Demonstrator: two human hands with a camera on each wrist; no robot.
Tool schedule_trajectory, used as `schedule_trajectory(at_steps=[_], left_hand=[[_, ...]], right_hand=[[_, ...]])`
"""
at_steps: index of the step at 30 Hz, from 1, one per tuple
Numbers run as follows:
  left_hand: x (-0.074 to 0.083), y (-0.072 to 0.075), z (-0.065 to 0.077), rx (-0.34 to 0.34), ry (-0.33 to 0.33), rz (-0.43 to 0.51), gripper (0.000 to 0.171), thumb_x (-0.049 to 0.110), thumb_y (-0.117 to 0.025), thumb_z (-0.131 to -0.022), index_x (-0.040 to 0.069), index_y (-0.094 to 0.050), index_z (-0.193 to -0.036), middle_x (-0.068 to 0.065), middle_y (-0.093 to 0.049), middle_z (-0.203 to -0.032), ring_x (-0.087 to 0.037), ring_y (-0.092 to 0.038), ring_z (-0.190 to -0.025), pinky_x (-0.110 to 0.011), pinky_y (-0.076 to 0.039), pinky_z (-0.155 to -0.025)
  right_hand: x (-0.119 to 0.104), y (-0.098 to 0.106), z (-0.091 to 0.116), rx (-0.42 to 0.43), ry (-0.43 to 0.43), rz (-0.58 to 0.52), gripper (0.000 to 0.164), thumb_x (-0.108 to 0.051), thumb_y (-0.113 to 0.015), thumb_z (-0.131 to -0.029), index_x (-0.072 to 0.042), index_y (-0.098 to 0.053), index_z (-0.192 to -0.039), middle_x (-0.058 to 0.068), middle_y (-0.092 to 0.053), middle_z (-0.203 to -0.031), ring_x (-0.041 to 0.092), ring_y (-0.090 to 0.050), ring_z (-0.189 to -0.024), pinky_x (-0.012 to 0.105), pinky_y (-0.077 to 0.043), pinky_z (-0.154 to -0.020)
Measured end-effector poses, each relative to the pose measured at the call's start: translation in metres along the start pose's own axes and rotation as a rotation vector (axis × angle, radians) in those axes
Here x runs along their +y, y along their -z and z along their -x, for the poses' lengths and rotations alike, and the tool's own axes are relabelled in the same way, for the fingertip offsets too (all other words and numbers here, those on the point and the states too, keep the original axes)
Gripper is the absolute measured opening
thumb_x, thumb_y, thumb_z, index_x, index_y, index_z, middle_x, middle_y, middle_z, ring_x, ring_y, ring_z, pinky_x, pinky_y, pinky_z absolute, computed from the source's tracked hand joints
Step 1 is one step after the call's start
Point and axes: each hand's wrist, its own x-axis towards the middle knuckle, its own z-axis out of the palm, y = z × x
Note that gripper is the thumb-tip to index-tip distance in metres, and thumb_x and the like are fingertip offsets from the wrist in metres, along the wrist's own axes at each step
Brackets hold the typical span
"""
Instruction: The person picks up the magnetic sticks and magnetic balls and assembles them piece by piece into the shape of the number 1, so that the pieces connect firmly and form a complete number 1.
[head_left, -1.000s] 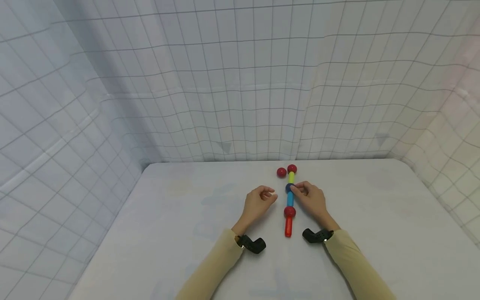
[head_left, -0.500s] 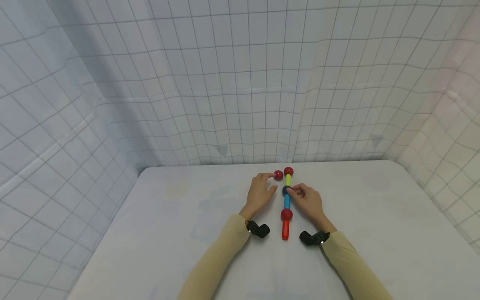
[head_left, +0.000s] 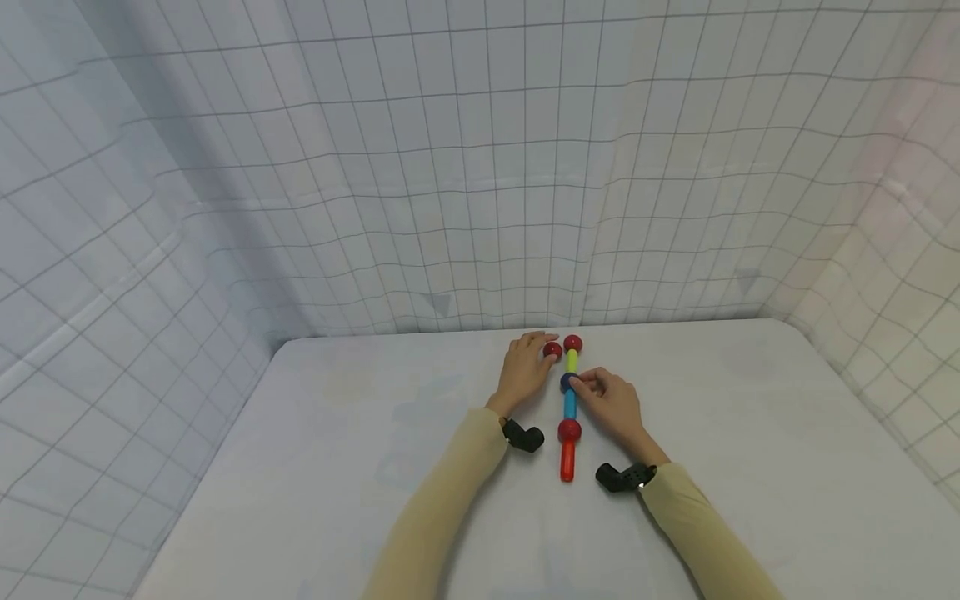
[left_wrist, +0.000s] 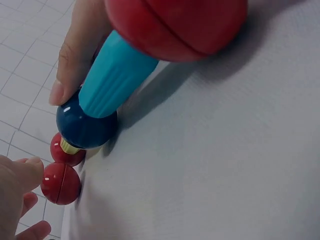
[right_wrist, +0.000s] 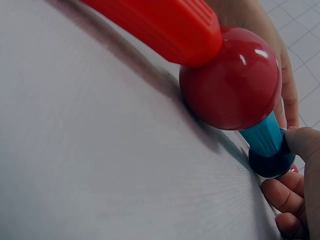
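A straight row of magnetic-looking rods and balls lies on the white table (head_left: 337, 467). From near to far it has a red rod (head_left: 567, 460), a red ball (head_left: 570, 430), a light blue rod (head_left: 570, 405), a dark blue ball (head_left: 566, 382), a yellow-green rod (head_left: 572, 361) and a far red ball (head_left: 573, 342). My right hand (head_left: 615, 406) pinches the dark blue ball between thumb and fingers. Beside the far end sits a loose red ball (left_wrist: 61, 183). Around it my left hand (head_left: 521, 371) has thumb and fingers spread, the thumb close to its surface.
A white grid-patterned curtain (head_left: 480, 208) rises behind the table and along both sides. The loose ball is near the table's back edge. Both wrists carry black cameras, the left camera (head_left: 525, 437) and the right camera (head_left: 622, 477).
My left hand has moved forward from beside the row to the loose red ball, its fingers extending around it. The right hand keeps its pinch on the dark blue ball. The head view shifted slightly.
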Motion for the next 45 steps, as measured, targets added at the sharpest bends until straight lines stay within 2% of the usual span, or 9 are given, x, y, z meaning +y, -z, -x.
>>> schedule_trajectory(at_steps=[8,15,21,27,37,43,45], left_hand=[[-0.004,-0.006,-0.001,-0.043,0.054,0.014,0.034,0.021,-0.057,-0.096,0.017,-0.058,-0.13,-0.012,-0.053,-0.131,-0.03,-0.048,-0.115,-0.042,-0.038,-0.095],[-0.006,-0.01,-0.001,-0.026,0.076,0.018,0.032,0.022,-0.06,-0.095,0.016,-0.058,-0.126,-0.01,-0.057,-0.124,-0.028,-0.051,-0.107,-0.041,-0.04,-0.089],[-0.001,-0.006,0.0,-0.011,0.118,0.018,0.029,0.022,-0.065,-0.091,0.014,-0.057,-0.118,-0.01,-0.061,-0.112,-0.026,-0.052,-0.098,-0.038,-0.042,-0.085],[-0.002,-0.004,0.001,-0.013,0.129,0.016,0.028,0.022,-0.068,-0.089,0.014,-0.057,-0.114,-0.009,-0.063,-0.11,-0.024,-0.053,-0.096,-0.036,-0.043,-0.083],[-0.007,0.0,0.005,-0.012,0.155,0.082,0.026,0.021,-0.07,-0.087,0.014,-0.06,-0.11,-0.006,-0.065,-0.106,-0.022,-0.053,-0.091,-0.033,-0.043,-0.079],[-0.007,0.006,0.011,-0.04,0.161,0.087,0.029,0.02,-0.07,-0.087,0.014,-0.062,-0.114,-0.007,-0.065,-0.106,-0.023,-0.053,-0.092,-0.035,-0.043,-0.081],[-0.007,0.009,0.013,-0.053,0.155,0.084,0.032,0.019,-0.07,-0.087,0.013,-0.063,-0.118,-0.008,-0.065,-0.108,-0.023,-0.054,-0.094,-0.036,-0.042,-0.085]], right_hand=[[-0.004,-0.001,0.001,-0.006,0.004,-0.003,0.032,-0.038,-0.065,-0.089,-0.007,-0.067,-0.097,0.0,-0.063,-0.076,0.017,-0.051,-0.067,0.03,-0.037,-0.061],[-0.006,0.0,0.003,-0.009,0.007,-0.009,0.031,-0.036,-0.066,-0.089,-0.007,-0.068,-0.097,0.0,-0.062,-0.075,0.017,-0.05,-0.067,0.031,-0.036,-0.061],[-0.007,0.0,0.004,-0.012,0.008,-0.01,0.03,-0.035,-0.066,-0.089,-0.006,-0.067,-0.097,-0.001,-0.06,-0.073,0.018,-0.049,-0.067,0.031,-0.035,-0.061],[-0.007,0.0,0.004,-0.004,0.017,-0.016,0.029,-0.034,-0.067,-0.089,-0.006,-0.068,-0.097,-0.001,-0.06,-0.072,0.018,-0.049,-0.067,0.031,-0.035,-0.06],[-0.004,0.0,0.002,0.001,0.021,-0.019,0.03,-0.035,-0.066,-0.089,-0.006,-0.068,-0.097,-0.001,-0.062,-0.074,0.018,-0.049,-0.067,0.031,-0.035,-0.06],[-0.004,0.0,0.002,0.003,0.01,-0.011,0.031,-0.036,-0.066,-0.089,-0.007,-0.068,-0.097,0.0,-0.063,-0.074,0.018,-0.049,-0.067,0.031,-0.035,-0.061],[-0.003,0.001,0.003,0.003,0.011,-0.011,0.031,-0.036,-0.066,-0.089,-0.006,-0.067,-0.098,0.0,-0.063,-0.075,0.018,-0.049,-0.068,0.032,-0.035,-0.061]])
